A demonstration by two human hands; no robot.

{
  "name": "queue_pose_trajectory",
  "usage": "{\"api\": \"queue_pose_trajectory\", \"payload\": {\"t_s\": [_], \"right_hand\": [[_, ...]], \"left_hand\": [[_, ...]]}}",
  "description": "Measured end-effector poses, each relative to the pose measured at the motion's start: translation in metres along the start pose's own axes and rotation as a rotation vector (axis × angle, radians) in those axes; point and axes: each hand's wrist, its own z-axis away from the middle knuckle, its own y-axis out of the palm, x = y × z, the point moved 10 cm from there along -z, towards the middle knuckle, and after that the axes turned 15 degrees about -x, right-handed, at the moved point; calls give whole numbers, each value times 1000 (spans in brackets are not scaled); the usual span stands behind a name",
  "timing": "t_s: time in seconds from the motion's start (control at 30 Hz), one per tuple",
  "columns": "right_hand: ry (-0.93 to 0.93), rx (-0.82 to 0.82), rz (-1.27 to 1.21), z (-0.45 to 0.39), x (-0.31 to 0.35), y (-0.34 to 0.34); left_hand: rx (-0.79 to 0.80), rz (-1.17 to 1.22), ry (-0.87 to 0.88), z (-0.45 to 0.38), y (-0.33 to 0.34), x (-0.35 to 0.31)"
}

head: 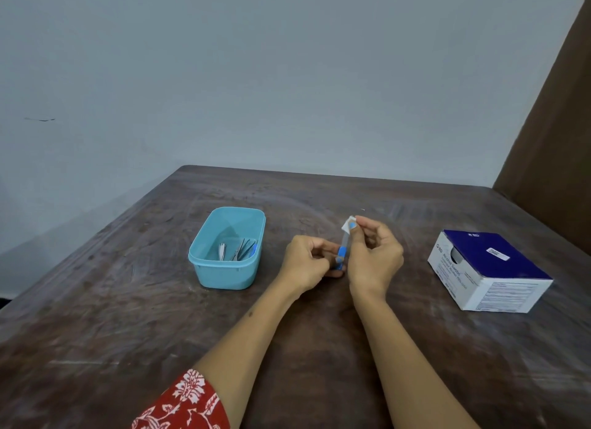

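While both forearms reach in from the near edge, a red floral sleeve shows at the left elbow, low in the frame. The scuffed dark brown worktop lies under everything.

Mid-worktop, the two hands meet, close together.
- Left hand: fingers curled, gripping the blue lower end of a slim tool. The tool stands nearly upright, raised off the surface, with its pale shaft rising toward the other hand.
- Right hand: thumb and forefinger pinch a small white pad against the tool's upper end, and the remaining fingers are curled in. A blue spot shows at the pad; what it belongs to cannot be told.

Left of the hands, near but apart, sits a light blue plastic container, open-topped, on the worktop. Inside it lie several slim metal instruments, one with a blue part; their exact kind is too small to tell.

Right of the hands, well apart, sits a white and dark blue box marked alcohol swabs, with an opening on its left face.

Beyond the far edge is a plain pale grey wall, and a brown panel stands at the far right.
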Motion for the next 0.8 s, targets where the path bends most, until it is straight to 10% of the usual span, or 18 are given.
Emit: {"api": "queue_pose_trajectory", "payload": {"t_s": [0.8], "right_hand": [[-201,-18,177,5,12,0]], "left_hand": [[-171,36,8,-2,-17,-3]]}}
